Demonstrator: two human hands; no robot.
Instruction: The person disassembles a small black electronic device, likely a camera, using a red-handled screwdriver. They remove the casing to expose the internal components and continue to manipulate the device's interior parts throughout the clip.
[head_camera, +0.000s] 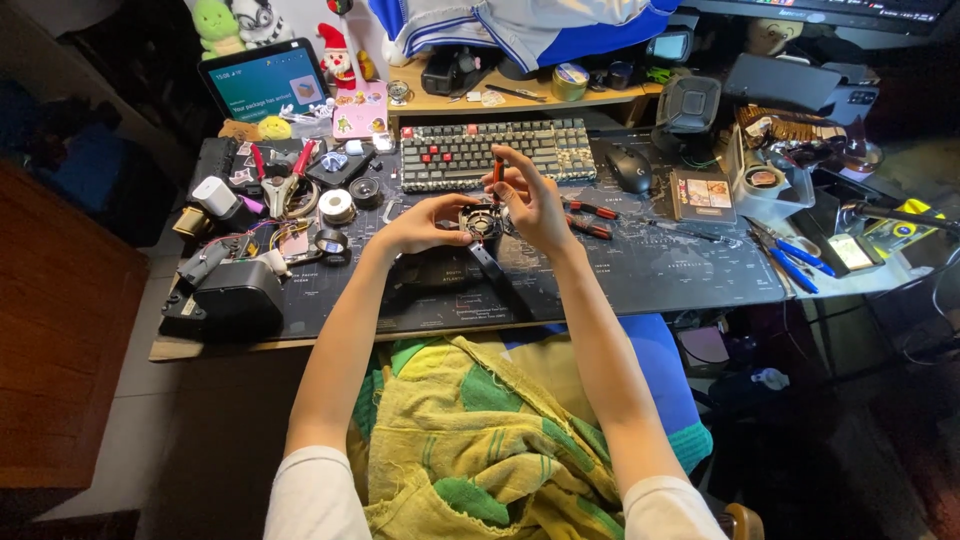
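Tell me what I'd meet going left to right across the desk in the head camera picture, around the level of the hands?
Black box → roll of tape → left hand → small round black device → right hand holding a red-handled screwdriver → red-handled pliers → black mouse → blue-handled pliers.

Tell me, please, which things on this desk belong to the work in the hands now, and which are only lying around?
In use:
- small round black fan part, held by the left hand
- red-handled screwdriver, held upright in the right hand over the part

Lying about:
- keyboard
- black mouse
- blue-handled pliers
- tablet
- tape rolls
- red-handled tools
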